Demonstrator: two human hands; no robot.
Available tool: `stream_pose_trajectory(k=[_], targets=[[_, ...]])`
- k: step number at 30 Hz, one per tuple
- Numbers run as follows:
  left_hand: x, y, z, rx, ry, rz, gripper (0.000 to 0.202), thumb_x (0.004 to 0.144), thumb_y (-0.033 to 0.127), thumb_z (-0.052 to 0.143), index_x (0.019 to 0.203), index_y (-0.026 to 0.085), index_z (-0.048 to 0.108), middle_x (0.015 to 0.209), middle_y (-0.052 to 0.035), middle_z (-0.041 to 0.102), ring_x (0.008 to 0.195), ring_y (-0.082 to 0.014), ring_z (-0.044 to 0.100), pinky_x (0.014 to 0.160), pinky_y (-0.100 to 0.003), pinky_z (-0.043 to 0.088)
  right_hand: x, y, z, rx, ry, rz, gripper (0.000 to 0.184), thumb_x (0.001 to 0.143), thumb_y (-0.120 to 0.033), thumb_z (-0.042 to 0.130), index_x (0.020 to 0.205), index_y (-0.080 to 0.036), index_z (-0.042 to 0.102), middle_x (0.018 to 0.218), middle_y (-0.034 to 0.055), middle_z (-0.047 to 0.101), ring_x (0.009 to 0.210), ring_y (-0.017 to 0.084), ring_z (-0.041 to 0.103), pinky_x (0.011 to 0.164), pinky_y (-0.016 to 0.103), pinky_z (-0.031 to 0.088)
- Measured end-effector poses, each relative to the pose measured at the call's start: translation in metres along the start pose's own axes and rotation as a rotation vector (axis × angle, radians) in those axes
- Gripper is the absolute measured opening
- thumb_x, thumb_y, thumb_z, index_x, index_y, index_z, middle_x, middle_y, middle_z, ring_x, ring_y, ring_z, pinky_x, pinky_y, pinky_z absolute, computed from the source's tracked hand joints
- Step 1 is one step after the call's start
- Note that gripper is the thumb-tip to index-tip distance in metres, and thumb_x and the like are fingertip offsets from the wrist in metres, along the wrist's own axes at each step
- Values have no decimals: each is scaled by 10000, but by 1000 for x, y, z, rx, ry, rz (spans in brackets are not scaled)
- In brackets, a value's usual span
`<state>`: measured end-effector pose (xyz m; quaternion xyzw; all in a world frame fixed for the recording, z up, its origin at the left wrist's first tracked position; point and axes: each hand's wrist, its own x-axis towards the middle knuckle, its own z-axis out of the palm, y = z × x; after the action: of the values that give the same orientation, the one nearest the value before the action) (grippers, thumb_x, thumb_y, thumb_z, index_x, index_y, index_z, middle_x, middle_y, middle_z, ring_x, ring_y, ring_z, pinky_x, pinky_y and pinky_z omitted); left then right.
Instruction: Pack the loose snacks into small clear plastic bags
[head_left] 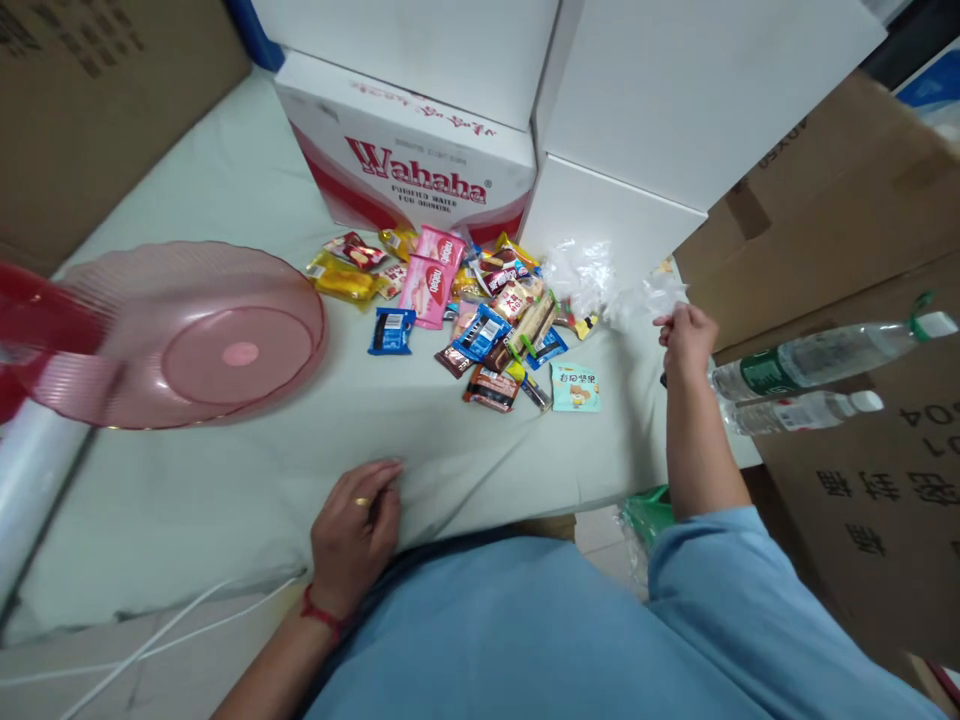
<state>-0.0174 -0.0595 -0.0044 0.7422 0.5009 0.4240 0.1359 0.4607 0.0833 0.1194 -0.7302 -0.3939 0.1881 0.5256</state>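
At the right, my right hand has its fingers pinched on a crumpled clear plastic bag, which lies against the white box. My left hand, with a ring and a red bracelet, rests on the near edge of the table; its fingers are loosely curled together with nothing visible in them. Between the hands and the boxes is a pile of wrapped snacks: pink packets, blue packets, a brown packet and a light-green packet. A lone blue packet sits left of the pile.
A pink transparent fruit plate stands on the left of the pale tablecloth. Behind the snacks are a Wahaha water carton and white boxes. Plastic bottles and cardboard boxes are at the right.
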Motion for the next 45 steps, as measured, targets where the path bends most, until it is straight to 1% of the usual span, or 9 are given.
stream_pose_trajectory(k=[8, 13, 18, 24, 29, 33, 36, 41, 45], targets=[[49, 49, 26, -767, -186, -515, 488, 971, 476, 668, 1401, 269, 566, 1440, -130, 573, 1069, -214, 706, 643, -278, 629, -174, -6, 47, 786, -589, 476, 446, 771, -335, 861, 693, -226, 435, 491, -118, 339, 387, 23, 203, 322, 109, 204], [75, 55, 49, -1063, -294, -508, 615, 812, 473, 865, 1344, 263, 641, 1445, -128, 589, 1241, -255, 640, 881, -321, 619, -235, -7, 84, 864, -804, 695, 353, 793, -354, 874, 864, -219, 556, 495, -126, 438, 350, 14, 178, 295, 107, 215], [69, 43, 45, -1064, -176, -602, 335, 840, 499, 830, 861, 187, 712, 922, -37, 704, 879, -158, 643, 835, -291, 554, -245, 1, 83, 835, -893, 843, 340, 786, -290, 864, 1017, -201, 631, 499, -123, 492, 346, 13, 143, 279, 103, 214], [60, 34, 43, -1162, -22, -817, 398, 775, 503, 840, 806, 201, 582, 1069, -41, 722, 930, -155, 648, 837, -282, 530, -229, 14, 72, 883, -901, 854, 467, 851, -285, 799, 1286, -206, 649, 541, -122, 503, 363, 23, 131, 290, 100, 191], [63, 34, 42, -907, 106, -842, 336, 829, 464, 772, 808, 222, 540, 715, 53, 535, 641, -103, 477, 614, -221, 414, -229, 14, 72, 753, -495, 377, 481, 886, -463, 799, 1307, -280, 656, 862, -9, 685, 595, 81, 532, 516, 164, 500], [61, 42, 43, -832, -58, -761, 310, 890, 480, 723, 829, 225, 557, 700, 46, 538, 638, -121, 489, 642, -250, 451, -238, 10, 83, 270, -526, -65, 639, 717, -508, 928, 1278, -296, 709, 1301, 79, 678, 1115, 244, 639, 934, 379, 588], [56, 42, 41, -824, -94, -721, 298, 919, 488, 697, 850, 224, 576, 798, 14, 620, 713, -139, 548, 700, -267, 482, -227, 14, 87, 150, -578, -59, 323, 867, -499, 783, 1062, -242, 766, 1047, 61, 720, 989, 234, 653, 918, 390, 560], [49, 40, 30, -679, -72, -584, 266, 980, 462, 654, 885, 218, 607, 1188, -69, 706, 1031, -185, 635, 925, -316, 496, -206, 14, 80, 101, -199, -48, 347, 871, -493, 763, 1087, -229, 696, 1048, 45, 674, 908, 181, 601, 787, 305, 529], [45, 55, 26, -522, -44, -372, 236, 1029, 422, 600, 899, 229, 636, 1096, -73, 703, 1059, -208, 648, 961, -353, 497, -232, -3, 94, 163, -638, 84, 337, 883, -527, 762, 1053, -244, 689, 923, 22, 693, 837, 173, 624, 667, 261, 492]])
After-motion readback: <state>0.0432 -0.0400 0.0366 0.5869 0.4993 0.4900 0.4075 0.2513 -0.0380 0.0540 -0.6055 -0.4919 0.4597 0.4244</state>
